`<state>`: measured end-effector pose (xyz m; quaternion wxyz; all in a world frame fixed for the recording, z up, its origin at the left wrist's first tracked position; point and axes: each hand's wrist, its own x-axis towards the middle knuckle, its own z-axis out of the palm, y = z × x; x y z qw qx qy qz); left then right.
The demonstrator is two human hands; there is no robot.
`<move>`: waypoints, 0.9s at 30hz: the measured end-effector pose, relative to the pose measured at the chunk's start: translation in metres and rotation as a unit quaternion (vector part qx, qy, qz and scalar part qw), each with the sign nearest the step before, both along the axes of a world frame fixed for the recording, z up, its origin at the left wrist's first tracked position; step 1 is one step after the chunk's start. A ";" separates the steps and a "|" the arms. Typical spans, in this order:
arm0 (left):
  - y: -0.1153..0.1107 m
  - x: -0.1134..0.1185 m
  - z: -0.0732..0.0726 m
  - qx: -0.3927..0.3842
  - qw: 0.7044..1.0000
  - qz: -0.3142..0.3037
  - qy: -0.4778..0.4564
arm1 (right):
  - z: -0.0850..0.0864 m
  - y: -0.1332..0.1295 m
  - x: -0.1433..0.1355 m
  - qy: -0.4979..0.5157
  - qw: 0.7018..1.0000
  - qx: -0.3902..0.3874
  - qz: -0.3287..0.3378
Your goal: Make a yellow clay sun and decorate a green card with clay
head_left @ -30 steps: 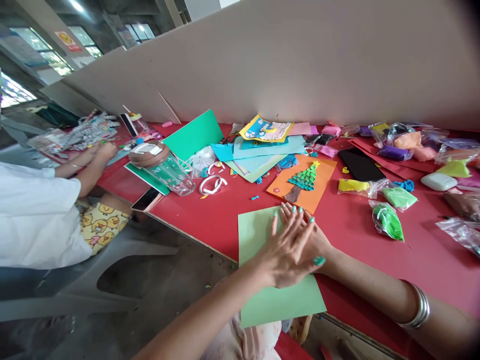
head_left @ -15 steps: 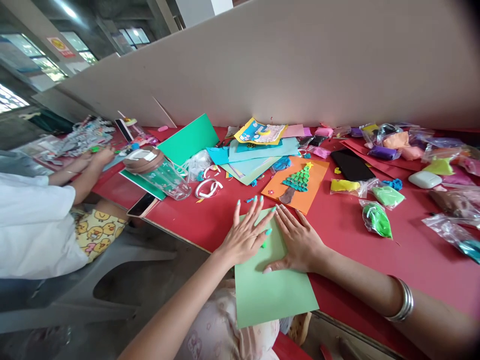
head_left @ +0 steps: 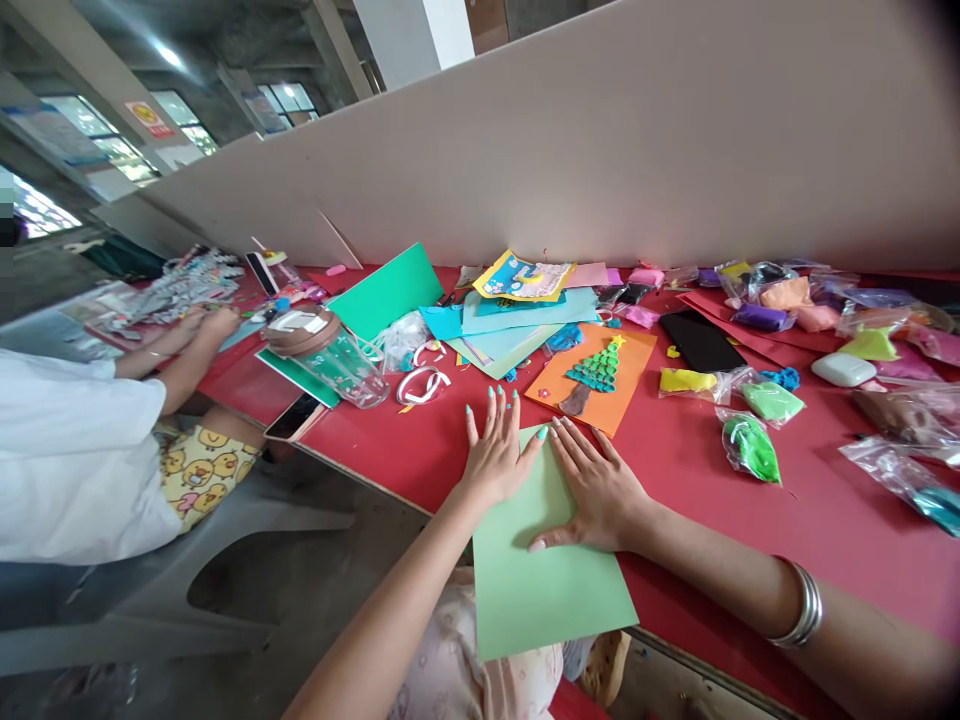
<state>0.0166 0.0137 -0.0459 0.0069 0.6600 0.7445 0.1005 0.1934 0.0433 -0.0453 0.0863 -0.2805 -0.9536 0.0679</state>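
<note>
A light green sheet of paper (head_left: 551, 600) lies at the table's front edge, its lower part jutting out over my lap. My left hand (head_left: 495, 455) is open at the sheet's upper left, palm down with fingers apart, the fingers reaching past the paper over the red tabletop. What is under that palm is hidden. Flat on the right side of the sheet rests my right hand (head_left: 600, 490), also open, thumb spread toward the middle. Just beyond my fingertips is an orange card (head_left: 634, 365) bearing a clay tree (head_left: 598, 370) with a yellow star.
Bagged clay, including a bright green pack (head_left: 752, 447), lies right on the red table (head_left: 817, 540). A black phone (head_left: 701, 340) and white case (head_left: 847, 369) are nearby. Left stand a tumbler (head_left: 330, 355) and green folder (head_left: 390, 290). Another person (head_left: 75, 450) sits farther left.
My left hand has shifted slightly left, its fingers now pointing more straight ahead. The bright green bit seen beneath it earlier no longer shows. My right hand stays on the sheet.
</note>
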 end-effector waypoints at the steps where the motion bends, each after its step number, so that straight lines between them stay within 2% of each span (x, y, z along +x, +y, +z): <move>1: 0.001 -0.002 0.001 0.012 1.000 -0.003 0.024 | 0.000 0.000 0.000 0.002 1.000 0.002 -0.001; 5: -0.011 -0.003 0.006 0.039 0.994 -0.053 0.089 | -0.002 0.000 0.000 0.009 1.000 0.011 -0.005; 8: -0.021 0.019 0.007 0.036 0.991 -0.107 0.077 | -0.002 0.000 -0.001 -0.005 1.000 0.002 0.000; 10: -0.019 0.036 0.006 0.015 0.987 -0.156 0.044 | 0.000 0.000 -0.002 -0.015 1.000 -0.005 0.009; 13: -0.005 0.047 0.007 0.002 0.992 -0.128 0.010 | 0.003 0.001 -0.002 -0.015 1.000 -0.007 0.020; 16: 0.002 0.038 0.008 -0.002 0.994 -0.107 0.013 | 0.004 0.001 -0.002 -0.015 1.000 -0.010 0.009; 19: -0.006 0.029 0.010 -0.003 0.990 -0.141 0.024 | 0.001 0.001 -0.001 -0.007 1.000 -0.002 0.006; 23: -0.019 0.029 0.010 -0.008 0.983 -0.184 0.022 | -0.003 0.001 0.000 0.010 1.000 0.017 0.014; 27: -0.006 0.020 0.006 -0.013 0.981 -0.195 -0.014 | -0.003 -0.001 -0.001 0.009 1.000 0.028 0.000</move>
